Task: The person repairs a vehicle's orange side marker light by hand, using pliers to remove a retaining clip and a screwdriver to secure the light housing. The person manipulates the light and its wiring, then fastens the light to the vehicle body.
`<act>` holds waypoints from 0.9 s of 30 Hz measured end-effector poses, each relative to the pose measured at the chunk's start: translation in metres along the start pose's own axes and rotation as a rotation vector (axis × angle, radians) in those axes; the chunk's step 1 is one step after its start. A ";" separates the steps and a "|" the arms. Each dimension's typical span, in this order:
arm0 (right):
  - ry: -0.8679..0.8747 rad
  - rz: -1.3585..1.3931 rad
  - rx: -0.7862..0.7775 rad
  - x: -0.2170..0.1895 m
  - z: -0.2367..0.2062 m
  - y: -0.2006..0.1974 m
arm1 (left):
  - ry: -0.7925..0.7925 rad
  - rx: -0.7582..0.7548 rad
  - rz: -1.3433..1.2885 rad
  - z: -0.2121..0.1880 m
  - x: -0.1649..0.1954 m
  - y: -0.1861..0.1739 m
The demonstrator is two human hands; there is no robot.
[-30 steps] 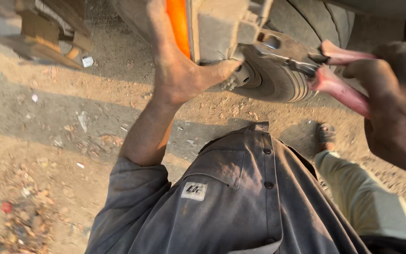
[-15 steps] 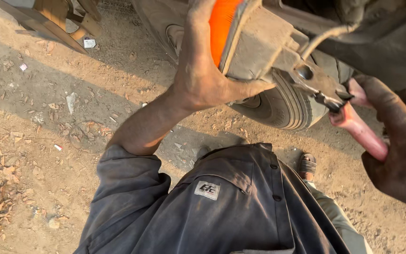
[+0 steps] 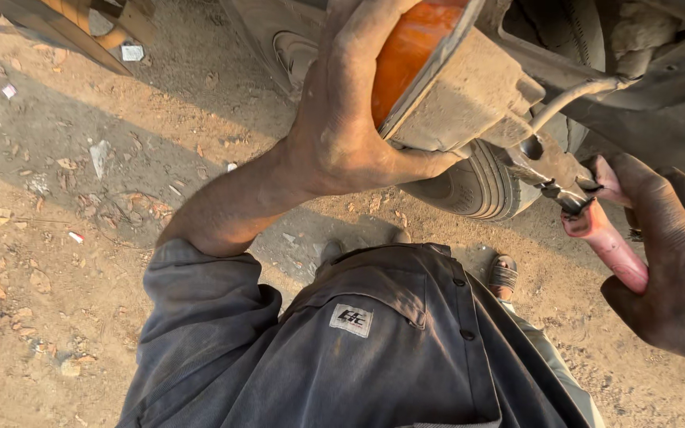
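Head view: left hand [image 3: 350,119] clasped the orange lamp housing [image 3: 438,79] at twelve o'clock; right hand [image 3: 675,269] at three o'clock gripped red-handled pliers [image 3: 588,214].

An orange-lensed lamp housing [image 3: 453,87], dusty grey at the back, sits tilted on the vehicle's underside. Pliers [image 3: 576,202] with pink handles point up-left, their dark metal nose touching the housing's lower corner.

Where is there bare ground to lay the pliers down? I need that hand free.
Bare dirt lies between the left hand and tyre. It is crowded by the lamp housing, pliers and right hand.
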State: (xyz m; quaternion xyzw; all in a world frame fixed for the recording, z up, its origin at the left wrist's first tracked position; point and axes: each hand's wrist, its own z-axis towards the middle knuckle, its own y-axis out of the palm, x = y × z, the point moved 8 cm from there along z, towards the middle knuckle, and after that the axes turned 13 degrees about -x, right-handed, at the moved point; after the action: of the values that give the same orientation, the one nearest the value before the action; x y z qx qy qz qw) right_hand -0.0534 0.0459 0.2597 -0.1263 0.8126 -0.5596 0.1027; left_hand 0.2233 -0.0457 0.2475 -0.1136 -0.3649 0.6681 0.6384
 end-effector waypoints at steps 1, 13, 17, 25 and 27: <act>-0.002 0.015 -0.007 -0.001 0.000 0.000 | -0.001 0.000 0.028 -0.002 -0.001 0.002; 0.512 0.016 -0.635 0.027 0.009 0.039 | -0.008 0.044 0.079 -0.004 0.003 -0.005; 0.493 0.104 -0.738 0.020 0.013 0.040 | 0.071 0.081 0.026 -0.002 -0.001 -0.009; 0.443 0.124 -0.788 0.019 0.017 0.030 | 0.136 0.146 -0.010 0.002 -0.002 -0.006; 0.420 0.134 -0.802 0.013 0.019 0.027 | 0.109 0.135 -0.015 0.005 -0.002 -0.007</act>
State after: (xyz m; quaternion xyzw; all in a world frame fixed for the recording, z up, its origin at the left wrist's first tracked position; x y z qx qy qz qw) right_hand -0.0626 0.0341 0.2279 0.0128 0.9746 -0.2065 -0.0854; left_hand 0.2259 -0.0500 0.2551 -0.1038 -0.2846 0.6792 0.6685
